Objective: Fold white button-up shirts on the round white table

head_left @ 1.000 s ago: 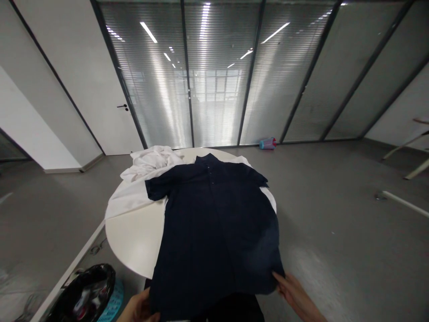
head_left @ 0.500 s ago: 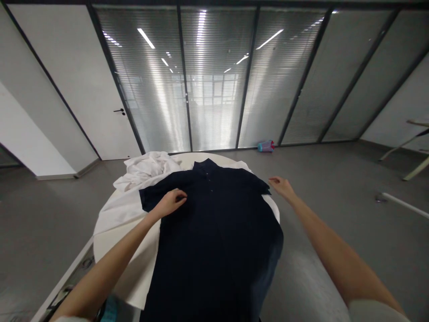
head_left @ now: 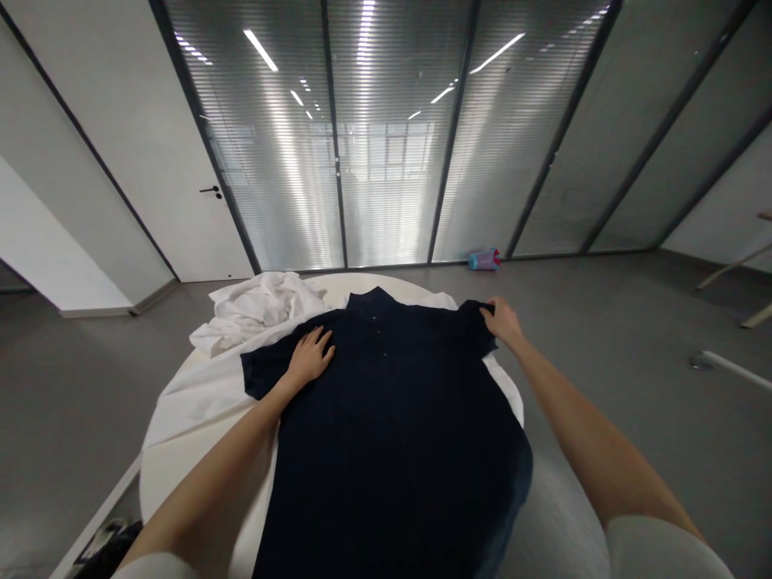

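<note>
A dark navy short-sleeved shirt (head_left: pixel 392 426) lies spread front up, its collar at the far end and its lower part running out of view towards me. My left hand (head_left: pixel 310 355) rests flat on it near the left shoulder, fingers spread. At the right sleeve, my right hand (head_left: pixel 502 320) pinches the cuff edge between thumb and fingers, and the sleeve is lifted a little. Under the shirt is a white cloth (head_left: pixel 205 398), which covers part of a round pale table (head_left: pixel 174 474).
Crumpled white fabric (head_left: pixel 259 310) is heaped at the table's far left. A blue and pink basket (head_left: pixel 484 260) lies on the floor by the glass partition (head_left: pixel 386 161). White furniture legs (head_left: pixel 732 370) stand at the right. Dark items (head_left: pixel 112 547) sit low at the left.
My right hand has closed on the right sleeve's edge and raised it slightly. My left hand has opened from a curled pose and lies flat on the shirt.
</note>
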A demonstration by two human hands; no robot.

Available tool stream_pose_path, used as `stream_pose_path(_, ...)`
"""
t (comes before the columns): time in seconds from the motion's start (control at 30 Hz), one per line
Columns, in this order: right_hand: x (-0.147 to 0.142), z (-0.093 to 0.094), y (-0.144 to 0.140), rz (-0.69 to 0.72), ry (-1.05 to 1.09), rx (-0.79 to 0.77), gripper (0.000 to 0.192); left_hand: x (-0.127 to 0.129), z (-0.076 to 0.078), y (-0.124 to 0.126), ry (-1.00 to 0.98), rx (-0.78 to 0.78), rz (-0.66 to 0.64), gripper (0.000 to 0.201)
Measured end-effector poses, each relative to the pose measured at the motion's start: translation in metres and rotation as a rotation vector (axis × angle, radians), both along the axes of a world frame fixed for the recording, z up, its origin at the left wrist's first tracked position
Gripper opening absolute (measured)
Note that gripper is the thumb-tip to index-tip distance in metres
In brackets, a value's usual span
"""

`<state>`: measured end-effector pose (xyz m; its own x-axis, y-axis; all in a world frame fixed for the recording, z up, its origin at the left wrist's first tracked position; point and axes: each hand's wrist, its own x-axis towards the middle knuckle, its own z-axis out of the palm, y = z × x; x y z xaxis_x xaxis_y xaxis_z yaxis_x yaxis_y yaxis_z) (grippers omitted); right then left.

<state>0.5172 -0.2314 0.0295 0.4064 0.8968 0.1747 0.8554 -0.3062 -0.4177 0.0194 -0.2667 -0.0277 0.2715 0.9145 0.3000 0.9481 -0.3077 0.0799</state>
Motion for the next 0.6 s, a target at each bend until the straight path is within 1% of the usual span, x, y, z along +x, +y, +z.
stream_pose_path(0.03,-0.001,0.001,0.002,0.002,-0.009,0.073,0.037,0.001,0.000,0.000,-0.008,-0.001,0.007,0.049)
stream_pose_path(0.07,-0.001,0.001,0.003,-0.009,-0.004,0.111,0.037,0.002,0.000,-0.001,-0.014,-0.001,0.014,0.048)
stream_pose_path(0.1,0.000,-0.001,0.004,-0.031,0.016,0.109,0.037,0.002,0.000,-0.002,-0.017,0.000,0.022,0.048)
stream_pose_path(0.17,0.003,-0.010,0.004,-0.087,0.083,0.000,0.033,0.003,0.001,-0.005,-0.007,0.014,0.029,0.048)
stream_pose_path(0.23,0.008,-0.022,0.003,-0.105,0.157,-0.114,0.027,0.004,0.003,-0.006,0.010,0.031,0.031,0.046)
stream_pose_path(0.3,0.013,-0.031,0.003,-0.100,0.209,-0.137,0.024,0.008,0.012,-0.003,0.018,0.032,0.031,0.039)
stream_pose_path(0.33,0.015,-0.033,0.003,-0.104,0.236,-0.136,0.026,0.012,0.018,0.001,0.011,0.030,0.033,0.034)
stream_pose_path(0.4,0.018,-0.034,0.004,-0.122,0.306,-0.132,0.033,0.022,0.036,0.018,-0.051,0.020,0.045,0.029)
stream_pose_path(0.5,0.020,-0.034,0.002,-0.121,0.446,-0.131,0.046,0.043,0.064,0.061,-0.193,-0.053,0.076,0.031)
stream_pose_path(0.57,0.017,-0.036,0.001,-0.100,0.513,-0.087,0.043,0.058,0.076,0.093,-0.230,-0.125,0.089,0.039)
stream_pose_path(0.6,0.014,-0.037,0.001,-0.085,0.529,-0.037,0.039,0.065,0.080,0.108,-0.230,-0.157,0.091,0.043)
